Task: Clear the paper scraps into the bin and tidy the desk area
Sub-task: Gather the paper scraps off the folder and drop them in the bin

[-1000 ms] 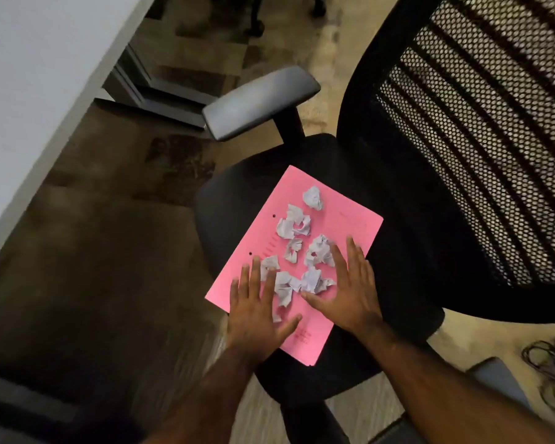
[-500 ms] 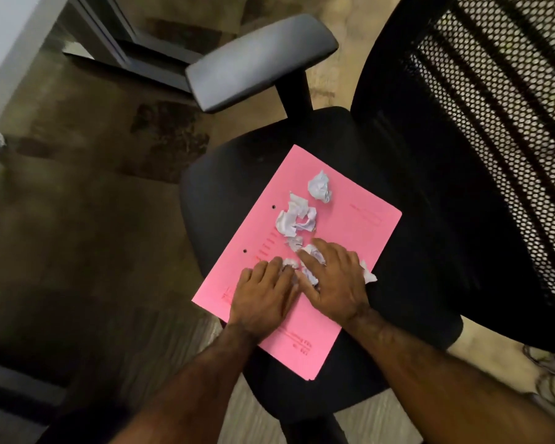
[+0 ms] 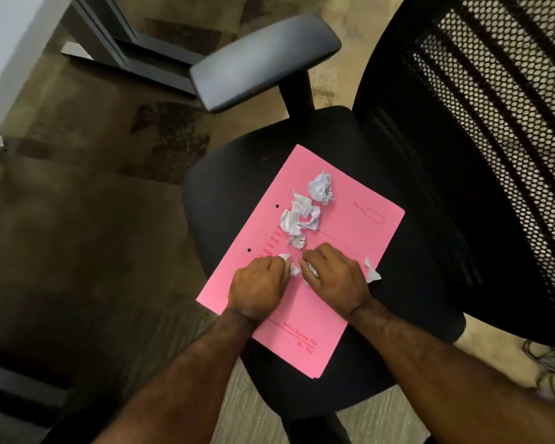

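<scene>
Both grips [image 3: 297,274] closed over paper scraps [image 3: 293,269] on pink folder [image 3: 350,232].

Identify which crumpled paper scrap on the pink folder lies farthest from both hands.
The lone scrap nearest the folder's far edge; the other loose scraps cluster closer.

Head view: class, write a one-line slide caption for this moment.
Both hands, left hand and right hand, close over paper scraps on a pink folder resting on a chair seat.

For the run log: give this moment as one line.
left hand: shut on paper scraps | right hand: shut on paper scraps | loose scraps: on pink folder | bin: unseen
</scene>
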